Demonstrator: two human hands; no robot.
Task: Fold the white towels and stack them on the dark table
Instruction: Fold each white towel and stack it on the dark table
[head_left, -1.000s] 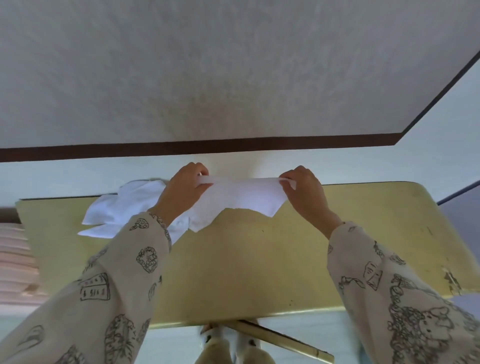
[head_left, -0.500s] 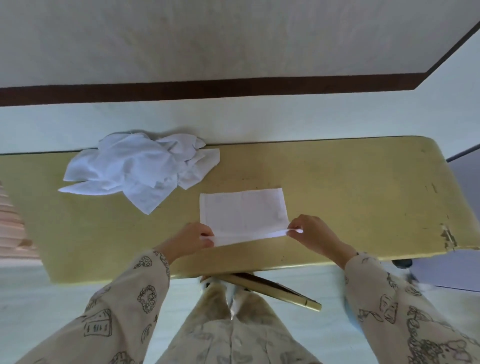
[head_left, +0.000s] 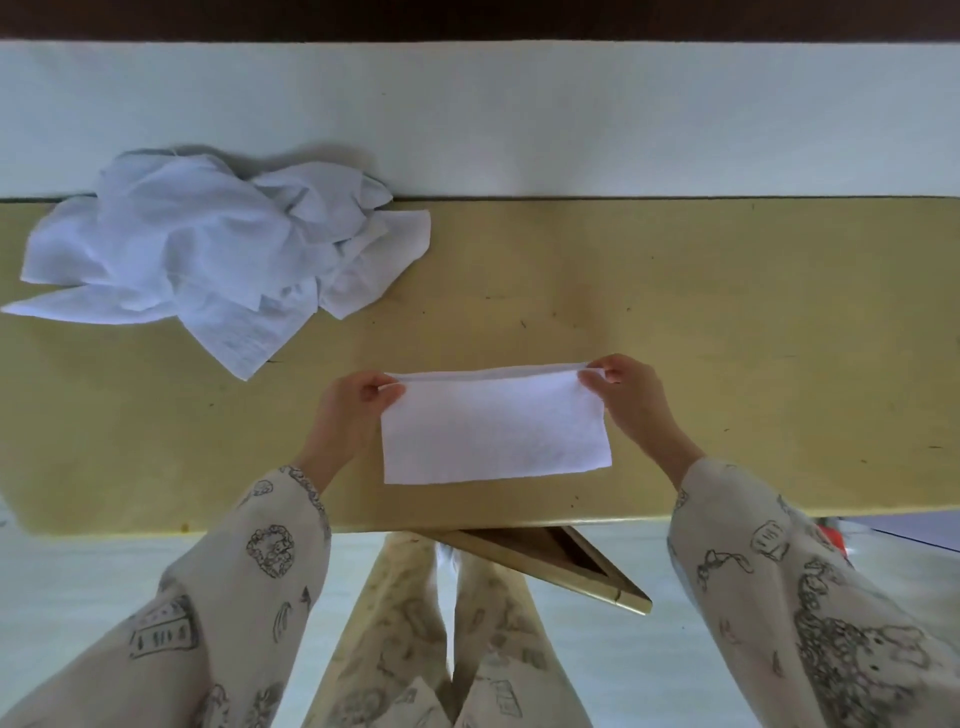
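Half a second ago only the near edge was lifted; now the left hand (head_left: 349, 415) and right hand (head_left: 631, 397) pinch the far corners of the half-folded towel (head_left: 493, 428), lying lower centre on the yellowish table (head_left: 727, 322), first fold done.

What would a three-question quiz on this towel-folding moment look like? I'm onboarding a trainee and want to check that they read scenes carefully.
1. True or false: the left hand and the right hand each pinch a far corner of the folded towel.
2. Where does the pile of unfolded towels lie?
A. in the far left part of the table
B. at its near right corner
C. on the floor
3. Fill in: the folded towel looks like a flat ____.

Key: 1 true; 2 A; 3 rectangle.
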